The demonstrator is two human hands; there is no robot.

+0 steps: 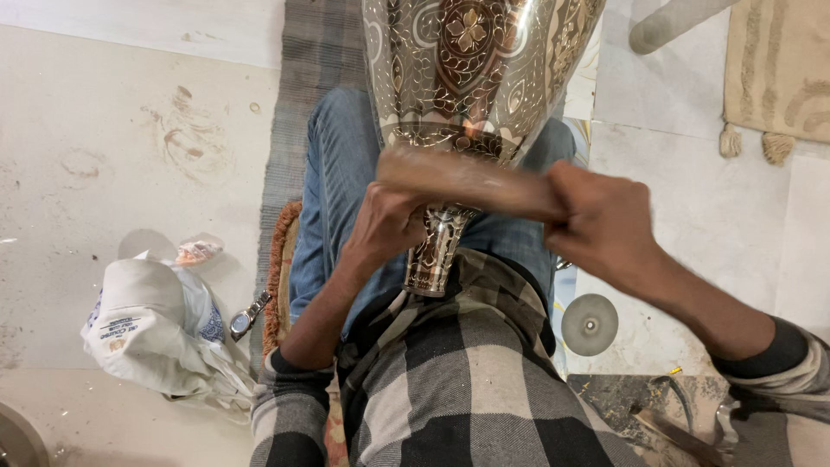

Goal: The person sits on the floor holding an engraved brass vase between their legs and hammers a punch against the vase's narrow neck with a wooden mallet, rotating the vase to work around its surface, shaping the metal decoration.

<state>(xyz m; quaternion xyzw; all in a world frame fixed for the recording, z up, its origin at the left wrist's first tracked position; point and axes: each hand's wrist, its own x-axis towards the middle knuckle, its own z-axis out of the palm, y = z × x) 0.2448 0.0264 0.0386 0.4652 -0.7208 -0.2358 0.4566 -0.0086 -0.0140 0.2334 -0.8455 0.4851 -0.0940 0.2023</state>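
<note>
Right hand (605, 227) clenches a wooden mallet (462, 180), long axis toward nine o'clock, across the engraved metal vase (471, 78); left hand (389, 223) grips its neck at six o'clock.

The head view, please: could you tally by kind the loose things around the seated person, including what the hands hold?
Engraved metal vase: 1
Wooden tool in the right hand: 1
Wristwatch: 1
White bag: 1
Round metal disc: 1
Total: 5
The left hand steadies the vase's neck.
</note>
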